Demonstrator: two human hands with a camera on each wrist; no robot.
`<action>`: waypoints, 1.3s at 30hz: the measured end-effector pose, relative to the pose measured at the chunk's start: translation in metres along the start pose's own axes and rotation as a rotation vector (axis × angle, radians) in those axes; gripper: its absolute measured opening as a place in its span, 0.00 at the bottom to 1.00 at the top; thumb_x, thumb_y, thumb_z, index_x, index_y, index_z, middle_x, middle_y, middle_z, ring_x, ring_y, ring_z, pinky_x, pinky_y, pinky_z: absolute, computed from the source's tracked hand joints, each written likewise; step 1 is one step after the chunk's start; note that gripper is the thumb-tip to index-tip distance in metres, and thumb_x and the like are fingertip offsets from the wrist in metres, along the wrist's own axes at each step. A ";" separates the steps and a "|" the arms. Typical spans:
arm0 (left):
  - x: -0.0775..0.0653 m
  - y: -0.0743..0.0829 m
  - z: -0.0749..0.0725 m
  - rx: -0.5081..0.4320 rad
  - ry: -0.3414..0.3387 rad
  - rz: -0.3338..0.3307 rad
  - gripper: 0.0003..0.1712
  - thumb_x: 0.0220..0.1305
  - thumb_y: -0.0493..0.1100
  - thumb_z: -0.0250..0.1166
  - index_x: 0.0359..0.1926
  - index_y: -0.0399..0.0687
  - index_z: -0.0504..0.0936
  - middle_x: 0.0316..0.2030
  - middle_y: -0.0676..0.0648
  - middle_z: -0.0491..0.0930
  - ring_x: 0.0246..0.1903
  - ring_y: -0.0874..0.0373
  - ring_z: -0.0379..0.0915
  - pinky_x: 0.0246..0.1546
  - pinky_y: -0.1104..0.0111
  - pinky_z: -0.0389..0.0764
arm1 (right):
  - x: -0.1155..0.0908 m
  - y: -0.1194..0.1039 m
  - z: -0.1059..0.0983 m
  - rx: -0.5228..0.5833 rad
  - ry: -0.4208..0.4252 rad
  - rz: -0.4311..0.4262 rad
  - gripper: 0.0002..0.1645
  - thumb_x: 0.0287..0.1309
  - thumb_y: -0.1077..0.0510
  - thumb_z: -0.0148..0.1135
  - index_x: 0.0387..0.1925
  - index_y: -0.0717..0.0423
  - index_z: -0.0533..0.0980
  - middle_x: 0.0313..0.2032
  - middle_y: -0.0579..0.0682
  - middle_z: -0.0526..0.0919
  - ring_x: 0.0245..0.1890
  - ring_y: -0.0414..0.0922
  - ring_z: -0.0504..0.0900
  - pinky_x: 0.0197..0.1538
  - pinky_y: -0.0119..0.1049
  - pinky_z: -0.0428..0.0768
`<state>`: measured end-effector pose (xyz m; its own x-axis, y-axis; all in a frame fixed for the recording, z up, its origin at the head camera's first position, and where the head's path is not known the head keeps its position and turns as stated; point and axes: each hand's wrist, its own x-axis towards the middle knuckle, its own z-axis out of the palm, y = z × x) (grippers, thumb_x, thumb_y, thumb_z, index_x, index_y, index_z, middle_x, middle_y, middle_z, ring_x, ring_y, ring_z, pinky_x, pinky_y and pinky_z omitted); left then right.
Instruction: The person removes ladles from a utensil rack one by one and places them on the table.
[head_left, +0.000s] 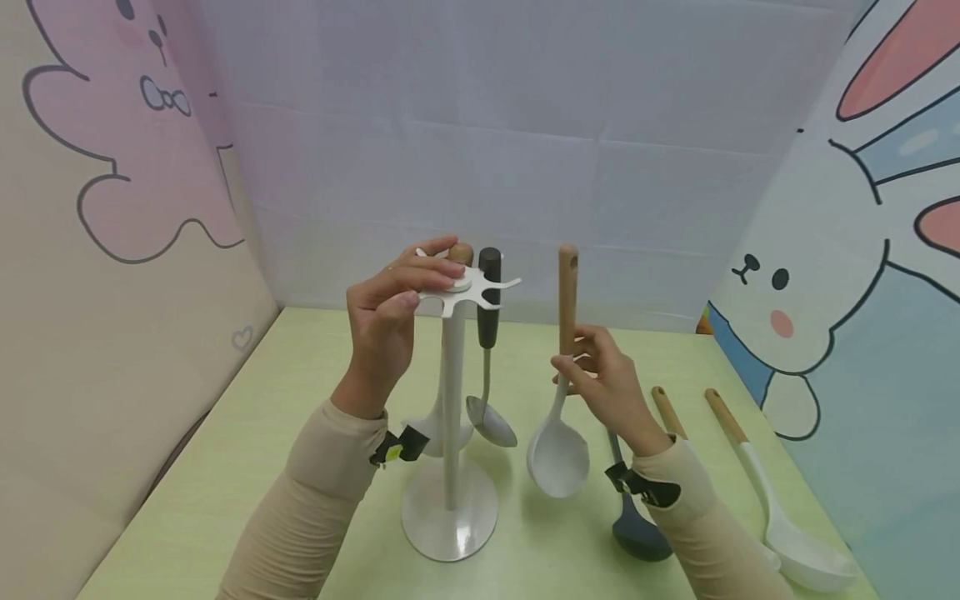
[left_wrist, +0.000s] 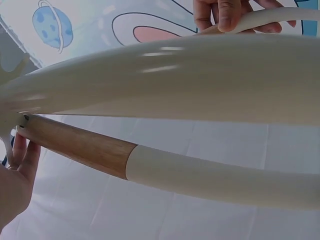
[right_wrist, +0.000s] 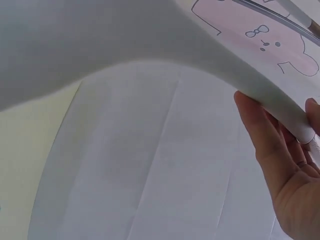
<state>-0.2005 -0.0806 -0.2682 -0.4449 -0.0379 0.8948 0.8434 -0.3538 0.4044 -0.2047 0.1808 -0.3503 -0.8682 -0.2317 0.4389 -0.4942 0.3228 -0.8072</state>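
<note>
White, wooden-handled ladle upright, bowl down, just right of white round-based hook stand. Right hand pinches ladle below wood; left hand grips stand top. Likely mid-hanging; next move probably calls for handle hole meeting free hook.

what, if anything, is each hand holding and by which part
The right hand pinches the white ladle where its neck meets the wooden handle. The left hand rests on top of the white rack; whether it grips cannot be told.

Held ladle wht w/ tan hndl; stand wht; tbl lt grn
</note>
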 end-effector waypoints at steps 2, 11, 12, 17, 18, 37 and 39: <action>0.001 0.001 0.000 -0.011 -0.004 -0.006 0.24 0.52 0.37 0.49 0.36 0.59 0.90 0.37 0.55 0.87 0.57 0.44 0.74 0.64 0.43 0.61 | 0.000 0.003 -0.002 -0.006 0.002 0.019 0.24 0.64 0.66 0.62 0.58 0.67 0.67 0.41 0.64 0.83 0.34 0.52 0.87 0.32 0.40 0.85; 0.003 -0.003 -0.001 -0.040 -0.023 0.006 0.24 0.53 0.37 0.48 0.35 0.58 0.91 0.37 0.54 0.87 0.56 0.43 0.74 0.65 0.42 0.58 | -0.001 0.016 -0.007 -0.047 0.013 0.082 0.25 0.65 0.63 0.64 0.58 0.66 0.66 0.41 0.64 0.83 0.35 0.55 0.87 0.31 0.40 0.85; 0.003 -0.003 -0.001 -0.042 -0.025 0.006 0.24 0.53 0.38 0.48 0.35 0.58 0.91 0.37 0.54 0.87 0.56 0.43 0.74 0.65 0.42 0.58 | -0.002 0.018 -0.007 -0.041 0.010 0.095 0.25 0.65 0.63 0.64 0.58 0.66 0.66 0.41 0.64 0.83 0.34 0.55 0.87 0.30 0.41 0.85; 0.004 -0.003 -0.002 -0.050 -0.028 -0.001 0.24 0.52 0.37 0.48 0.35 0.58 0.90 0.37 0.54 0.87 0.56 0.43 0.74 0.64 0.42 0.59 | -0.003 0.026 -0.008 -0.027 -0.009 0.168 0.25 0.65 0.62 0.64 0.58 0.66 0.64 0.41 0.64 0.82 0.33 0.55 0.87 0.29 0.41 0.85; 0.003 -0.003 -0.002 -0.053 -0.029 -0.004 0.24 0.52 0.37 0.48 0.35 0.58 0.90 0.37 0.54 0.87 0.56 0.43 0.74 0.64 0.42 0.59 | -0.003 0.028 -0.008 -0.024 -0.013 0.184 0.25 0.65 0.61 0.64 0.57 0.66 0.64 0.41 0.63 0.82 0.33 0.55 0.87 0.29 0.41 0.85; 0.004 0.000 -0.001 -0.068 -0.049 -0.019 0.25 0.53 0.38 0.47 0.35 0.59 0.90 0.37 0.55 0.87 0.57 0.44 0.74 0.65 0.42 0.57 | -0.014 0.067 -0.006 -0.004 -0.115 0.345 0.25 0.64 0.60 0.66 0.54 0.64 0.63 0.35 0.59 0.80 0.30 0.48 0.85 0.26 0.45 0.85; 0.004 0.001 -0.001 -0.079 -0.048 -0.022 0.25 0.53 0.38 0.47 0.35 0.59 0.90 0.37 0.55 0.87 0.56 0.45 0.75 0.65 0.42 0.58 | -0.015 0.070 -0.005 -0.002 -0.135 0.363 0.25 0.64 0.59 0.65 0.54 0.64 0.63 0.36 0.61 0.80 0.30 0.49 0.84 0.26 0.46 0.85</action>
<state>-0.2018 -0.0818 -0.2644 -0.4461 0.0150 0.8949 0.8066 -0.4264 0.4093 -0.2263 0.2119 -0.4115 -0.9729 -0.2205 0.0689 -0.1562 0.4079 -0.8996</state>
